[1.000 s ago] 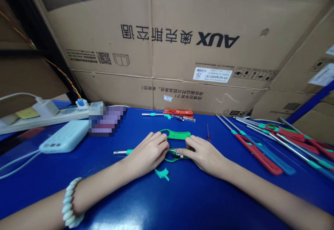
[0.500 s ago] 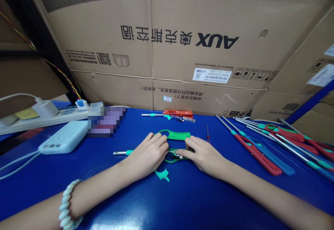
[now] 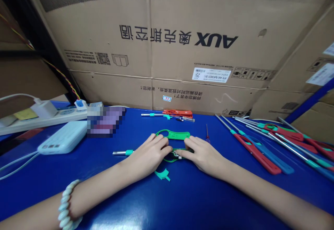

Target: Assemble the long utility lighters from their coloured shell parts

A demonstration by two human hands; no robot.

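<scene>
An opened green long-nosed lighter (image 3: 170, 159) lies across the middle, its metal tube (image 3: 120, 153) pointing left. Thin white wires and a black part show inside its handle. My left hand (image 3: 152, 155) is closed on the handle near the tube side, thumb over the inner parts. From the right, my right hand (image 3: 203, 153) grips the handle's other end, its thumb at the wires. Both hands partly hide the lighter. Just beyond my fingers lies a separate green handle shell (image 3: 177, 135). A loose teal trigger (image 3: 163, 175) rests on the near side.
A red opened lighter (image 3: 180, 113) lies at the back, and a small screwdriver (image 3: 207, 139) stands out beyond my right hand. Several lighters (image 3: 257, 153) are piled at right. A power bank (image 3: 64, 137) and power strip (image 3: 68, 113) sit left. A cardboard box (image 3: 169, 56) walls the back.
My left thumb and fingers have shifted slightly to the right over the wires, covering more of them. My right hand stays nearly in place on the lighter.
</scene>
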